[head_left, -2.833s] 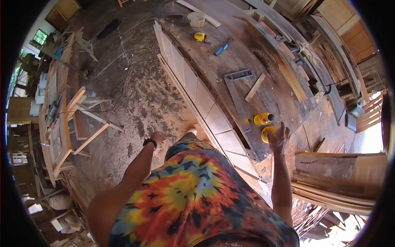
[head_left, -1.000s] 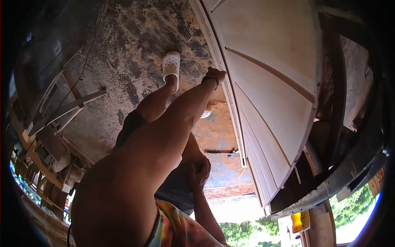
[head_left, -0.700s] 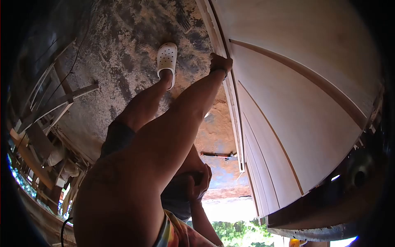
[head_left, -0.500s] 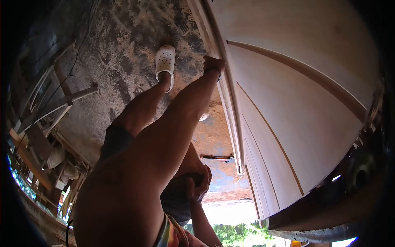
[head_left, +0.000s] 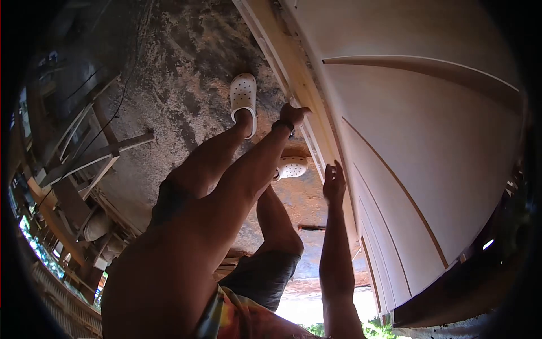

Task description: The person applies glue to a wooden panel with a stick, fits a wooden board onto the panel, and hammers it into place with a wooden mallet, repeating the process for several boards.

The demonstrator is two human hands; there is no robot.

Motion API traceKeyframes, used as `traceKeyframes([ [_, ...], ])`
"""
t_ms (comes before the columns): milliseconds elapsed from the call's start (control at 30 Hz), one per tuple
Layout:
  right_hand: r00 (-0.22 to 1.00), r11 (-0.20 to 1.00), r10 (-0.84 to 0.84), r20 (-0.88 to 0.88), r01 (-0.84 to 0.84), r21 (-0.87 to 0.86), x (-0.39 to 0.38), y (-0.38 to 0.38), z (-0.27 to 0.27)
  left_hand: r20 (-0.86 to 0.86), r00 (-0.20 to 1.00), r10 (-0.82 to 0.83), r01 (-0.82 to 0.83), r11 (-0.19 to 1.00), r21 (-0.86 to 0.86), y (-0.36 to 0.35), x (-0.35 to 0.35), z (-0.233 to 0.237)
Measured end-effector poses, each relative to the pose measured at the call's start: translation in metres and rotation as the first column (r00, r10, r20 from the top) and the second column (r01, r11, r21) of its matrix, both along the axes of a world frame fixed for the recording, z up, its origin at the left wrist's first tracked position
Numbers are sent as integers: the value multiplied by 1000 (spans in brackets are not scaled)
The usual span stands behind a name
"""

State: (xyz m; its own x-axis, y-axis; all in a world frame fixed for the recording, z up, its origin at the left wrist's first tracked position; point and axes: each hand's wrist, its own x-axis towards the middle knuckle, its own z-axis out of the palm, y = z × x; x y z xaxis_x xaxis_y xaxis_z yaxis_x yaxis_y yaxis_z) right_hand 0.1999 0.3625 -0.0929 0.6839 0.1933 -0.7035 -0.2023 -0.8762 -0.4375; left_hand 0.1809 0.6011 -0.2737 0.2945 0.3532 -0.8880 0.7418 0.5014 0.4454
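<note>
My left hand (head_left: 293, 114) grips the near edge of a long, light wooden plank (head_left: 309, 90), with the thumb lying over its face. A dark band circles that wrist. Farther along the same plank, my right hand (head_left: 334, 179) is raised at its edge, fingers loosely bent and apart. Beyond the plank spreads a large pale panelled surface (head_left: 418, 135) with a raised wooden strip (head_left: 395, 181) and thinner lines running across it.
My feet in white perforated clogs (head_left: 243, 93) stand on a rough, stained floor (head_left: 186, 73) beside the plank. Wooden pieces (head_left: 107, 150) are heaped at the left, where a thin dark cable (head_left: 119, 107) hangs. Daylight and greenery show at the bottom.
My right hand has left my knee and reached up to the plank's edge. More of the plank's face shows now, and my left hand's thumb lies across it. The view has shifted slightly.
</note>
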Motion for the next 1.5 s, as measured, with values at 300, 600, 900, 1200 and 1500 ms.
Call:
traceKeyframes([
  [300,565,947,-296,-771,278,-160,17,-57,-153,142,983,117,-128,989,70,-2,-88,214],
  [600,559,981,-104,-823,192,6,-44,-35,-11,172,961,215,-222,975,20,20,-130,353],
  [900,735,992,-15,-678,98,84,-27,-31,313,245,915,321,-218,903,-369,86,-160,539],
  [1200,523,940,326,-787,-264,214,-1,-22,482,477,744,468,-129,801,-584,76,-187,616],
  [1500,758,768,465,-458,-87,635,5,-23,603,651,616,444,-129,872,-472,43,-133,678],
])
